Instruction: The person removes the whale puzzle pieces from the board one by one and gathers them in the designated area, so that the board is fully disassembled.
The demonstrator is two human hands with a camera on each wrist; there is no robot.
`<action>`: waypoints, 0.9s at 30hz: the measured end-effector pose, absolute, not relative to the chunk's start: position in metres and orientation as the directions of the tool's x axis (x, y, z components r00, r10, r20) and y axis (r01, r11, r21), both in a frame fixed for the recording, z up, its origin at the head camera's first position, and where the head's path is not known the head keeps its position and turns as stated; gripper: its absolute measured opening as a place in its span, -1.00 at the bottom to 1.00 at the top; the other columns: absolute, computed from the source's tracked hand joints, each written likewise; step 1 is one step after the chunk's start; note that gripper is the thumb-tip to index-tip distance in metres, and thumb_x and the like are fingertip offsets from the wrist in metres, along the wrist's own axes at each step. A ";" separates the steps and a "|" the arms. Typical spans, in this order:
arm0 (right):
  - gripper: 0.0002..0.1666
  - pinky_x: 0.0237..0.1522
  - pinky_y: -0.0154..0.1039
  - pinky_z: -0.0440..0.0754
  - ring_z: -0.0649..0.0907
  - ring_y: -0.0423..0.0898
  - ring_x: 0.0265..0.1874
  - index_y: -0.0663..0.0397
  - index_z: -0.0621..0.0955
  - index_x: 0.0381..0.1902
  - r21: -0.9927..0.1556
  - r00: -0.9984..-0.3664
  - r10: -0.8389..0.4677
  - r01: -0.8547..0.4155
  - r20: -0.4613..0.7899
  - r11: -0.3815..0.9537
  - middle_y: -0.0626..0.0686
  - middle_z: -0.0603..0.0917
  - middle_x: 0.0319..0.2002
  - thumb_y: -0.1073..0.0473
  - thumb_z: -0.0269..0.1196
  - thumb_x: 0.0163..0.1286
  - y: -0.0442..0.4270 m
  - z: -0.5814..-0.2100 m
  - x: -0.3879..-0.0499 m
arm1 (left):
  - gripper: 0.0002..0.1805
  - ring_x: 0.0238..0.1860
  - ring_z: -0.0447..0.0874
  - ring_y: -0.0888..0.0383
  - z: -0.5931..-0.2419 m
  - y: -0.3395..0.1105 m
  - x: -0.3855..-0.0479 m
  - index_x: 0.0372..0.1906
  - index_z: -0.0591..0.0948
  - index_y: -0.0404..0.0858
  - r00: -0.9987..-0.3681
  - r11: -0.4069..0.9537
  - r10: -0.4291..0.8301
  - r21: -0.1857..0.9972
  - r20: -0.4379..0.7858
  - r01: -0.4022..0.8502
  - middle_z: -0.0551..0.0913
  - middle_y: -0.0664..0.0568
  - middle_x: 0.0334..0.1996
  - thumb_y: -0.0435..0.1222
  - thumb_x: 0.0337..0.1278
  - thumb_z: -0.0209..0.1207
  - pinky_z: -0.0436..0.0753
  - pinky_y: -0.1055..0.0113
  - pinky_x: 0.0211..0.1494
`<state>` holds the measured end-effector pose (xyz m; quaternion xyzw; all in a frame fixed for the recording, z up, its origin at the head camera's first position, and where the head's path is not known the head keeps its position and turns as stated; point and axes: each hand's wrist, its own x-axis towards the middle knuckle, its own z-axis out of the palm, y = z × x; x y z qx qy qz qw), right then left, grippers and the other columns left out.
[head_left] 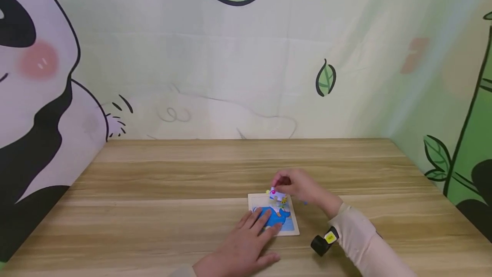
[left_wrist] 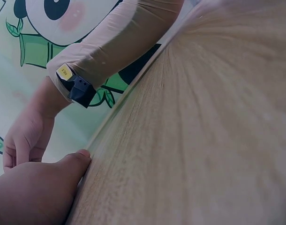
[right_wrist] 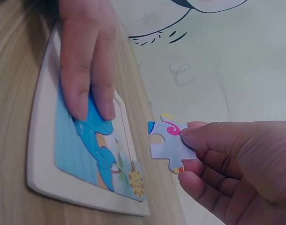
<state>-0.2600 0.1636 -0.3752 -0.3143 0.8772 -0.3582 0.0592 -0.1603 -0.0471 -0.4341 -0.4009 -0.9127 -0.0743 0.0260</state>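
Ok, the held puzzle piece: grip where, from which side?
Probably the edge opposite the notch, where the right hand pinches the puzzle piece, coming from the person's right. It looks thin and flat, suiting a pinch across both faces, leaving notch and two tabs free.

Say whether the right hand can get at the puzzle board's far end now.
Likely yes: the right hand, pinching a puzzle piece, is close by; the left hand rests on the nearer part of the board, clear of it.
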 end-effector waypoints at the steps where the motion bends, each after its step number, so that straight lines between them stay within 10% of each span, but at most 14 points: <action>1: -0.93 -0.23 -0.44 0.60 0.60 -0.23 -0.34 0.18 0.63 -0.27 -0.666 -0.792 -0.598 -0.511 0.121 0.543 0.08 0.70 -0.31 0.37 0.21 0.32 0.165 -0.374 -0.260 | -0.28 0.51 0.05 -0.13 -0.434 -0.047 -0.160 0.46 0.23 0.02 -0.677 0.667 0.728 0.116 0.112 0.736 0.15 -0.11 0.49 0.29 0.36 -0.36 0.19 -0.07 0.48; 27: -0.94 -0.30 -0.40 0.58 0.58 -0.21 -0.38 0.23 0.62 -0.30 -0.642 -0.823 -0.564 -0.469 0.068 0.607 0.10 0.68 -0.35 0.39 0.20 0.31 0.200 -0.350 -0.260 | -0.34 0.39 0.31 -0.07 -0.417 -0.039 -0.169 0.34 0.39 0.02 -0.687 0.683 0.721 0.068 0.094 0.727 0.38 -0.10 0.36 0.27 0.28 -0.10 0.28 0.01 0.45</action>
